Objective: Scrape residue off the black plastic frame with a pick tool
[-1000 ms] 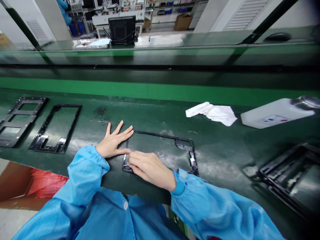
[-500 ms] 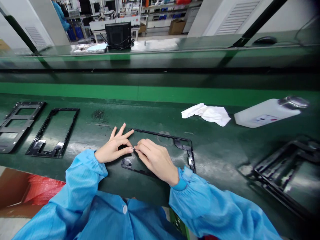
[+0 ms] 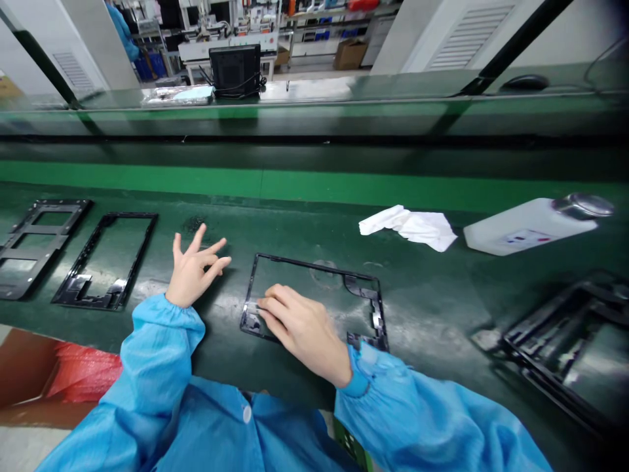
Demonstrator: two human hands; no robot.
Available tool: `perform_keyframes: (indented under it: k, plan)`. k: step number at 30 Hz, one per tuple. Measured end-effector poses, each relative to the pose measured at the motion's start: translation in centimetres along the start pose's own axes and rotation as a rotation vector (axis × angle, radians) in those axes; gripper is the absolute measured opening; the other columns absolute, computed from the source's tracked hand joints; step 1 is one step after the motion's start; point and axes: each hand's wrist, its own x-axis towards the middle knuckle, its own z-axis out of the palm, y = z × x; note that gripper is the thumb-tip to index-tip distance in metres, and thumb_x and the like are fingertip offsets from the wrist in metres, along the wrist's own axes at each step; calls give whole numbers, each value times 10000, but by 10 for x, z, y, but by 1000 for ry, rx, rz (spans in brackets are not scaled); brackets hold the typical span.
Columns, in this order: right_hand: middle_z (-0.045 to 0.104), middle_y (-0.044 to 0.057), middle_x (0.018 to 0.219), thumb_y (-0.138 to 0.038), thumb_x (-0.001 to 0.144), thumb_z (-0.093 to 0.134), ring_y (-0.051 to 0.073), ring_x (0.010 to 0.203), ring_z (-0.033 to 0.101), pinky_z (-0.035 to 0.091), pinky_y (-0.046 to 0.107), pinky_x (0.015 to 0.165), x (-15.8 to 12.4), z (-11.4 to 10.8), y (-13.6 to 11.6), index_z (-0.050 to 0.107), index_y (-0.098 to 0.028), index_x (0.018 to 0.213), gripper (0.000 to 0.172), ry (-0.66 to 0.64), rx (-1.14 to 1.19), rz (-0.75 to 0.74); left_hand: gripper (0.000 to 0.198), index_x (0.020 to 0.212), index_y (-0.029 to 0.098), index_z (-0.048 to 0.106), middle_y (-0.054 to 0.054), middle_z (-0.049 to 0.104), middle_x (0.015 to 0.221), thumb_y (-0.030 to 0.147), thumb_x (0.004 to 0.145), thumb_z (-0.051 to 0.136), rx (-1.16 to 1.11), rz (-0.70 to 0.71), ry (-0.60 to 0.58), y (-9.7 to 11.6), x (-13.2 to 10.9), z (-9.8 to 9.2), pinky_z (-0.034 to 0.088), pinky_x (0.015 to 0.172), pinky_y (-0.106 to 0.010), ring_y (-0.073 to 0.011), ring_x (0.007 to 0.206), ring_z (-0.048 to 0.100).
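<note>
A thin black rectangular frame (image 3: pixel 299 263) lies flat on the green table in front of me. My right hand (image 3: pixel 304 328) is over the frame's lower left part, its thumb and fingers pinched together on something too small to make out. To the left, my left hand (image 3: pixel 192 267) is raised off the table with its fingers spread, apart from the frame. Just beyond its fingertips is a small pile of black bits (image 3: pixel 192 224).
At the left lie a second black frame (image 3: pixel 140 255) and a grey-black panel (image 3: pixel 46 229). A crumpled white cloth (image 3: pixel 417 226) and a white bottle (image 3: pixel 528 226) are at the right, with stacked black frames (image 3: pixel 550 347) nearer. A box (image 3: pixel 29 406) stands below the left edge.
My left hand has moved left and away from my right hand, towards the black bits. My right hand has shifted slightly down, towards the frame's lower left corner.
</note>
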Motion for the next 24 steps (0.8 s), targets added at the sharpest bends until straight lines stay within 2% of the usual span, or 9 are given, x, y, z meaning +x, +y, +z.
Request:
perform_keyframes:
  k: [1, 2, 3, 5, 7, 9, 17, 24]
  plan:
    - [599, 47, 952, -223, 1003, 427, 157, 845, 556, 417, 268, 688, -1, 3, -2, 594, -186, 952, 179, -29, -2, -17, 341, 988, 277, 712, -2, 476, 1432, 512, 959, 466, 56, 3, 21, -2, 0, 3, -110, 1078, -680, -320, 1466, 33]
    - [600, 45, 936, -210, 1001, 427, 157, 826, 550, 410, 271, 668, -1, 6, -3, 591, -187, 923, 183, -47, -6, -34, 371, 1158, 294, 663, -17, 418, 1474, 542, 930, 507, 86, 38, 2, -2, -1, 7, -119, 1066, -690, -337, 1462, -16]
    - [599, 43, 918, -199, 1000, 425, 157, 807, 544, 401, 274, 649, -1, 9, -4, 588, -187, 907, 188, -58, -9, -51, 476, 1306, 305, 568, -29, 357, 1509, 562, 907, 534, 91, 97, -53, 0, -1, 10, -113, 1063, -693, -344, 1457, -56]
    - [595, 40, 881, -185, 1000, 423, 159, 783, 531, 387, 278, 626, -1, 14, -5, 582, -184, 892, 192, -60, -14, -75, 613, 1450, 314, 388, -40, 302, 1535, 561, 908, 532, 57, 216, -196, 5, -1, 16, -95, 1069, -687, -333, 1453, -92]
    - [588, 39, 861, -184, 1000, 426, 161, 775, 520, 381, 282, 620, -1, 17, -5, 575, -180, 883, 189, -58, -25, -86, 602, 1475, 329, 330, -39, 330, 1524, 524, 934, 509, 21, 270, -289, 9, -1, 20, -103, 1068, -681, -314, 1456, -84]
    - [582, 38, 857, -184, 998, 430, 164, 774, 510, 376, 289, 618, 0, 19, -4, 572, -179, 873, 189, -63, -53, -91, 599, 1481, 332, 311, -44, 359, 1509, 497, 942, 512, 3, 270, -313, 11, -1, 22, -118, 1063, -678, -306, 1461, -60]
    - [576, 52, 866, -176, 998, 422, 180, 768, 496, 373, 307, 611, 1, 21, -4, 581, -170, 904, 185, -82, -115, -115, 591, 1481, 317, 312, -54, 383, 1496, 487, 948, 502, -4, 272, -297, 13, -2, 21, -139, 1056, -676, -301, 1465, -2]
    - [588, 65, 897, -121, 990, 380, 188, 805, 504, 384, 309, 616, -2, 22, -4, 583, -159, 946, 211, -104, -97, -200, 568, 1479, 328, 313, -51, 392, 1491, 476, 959, 486, 15, 268, -299, 13, -1, 23, -154, 1051, -674, -293, 1466, 4]
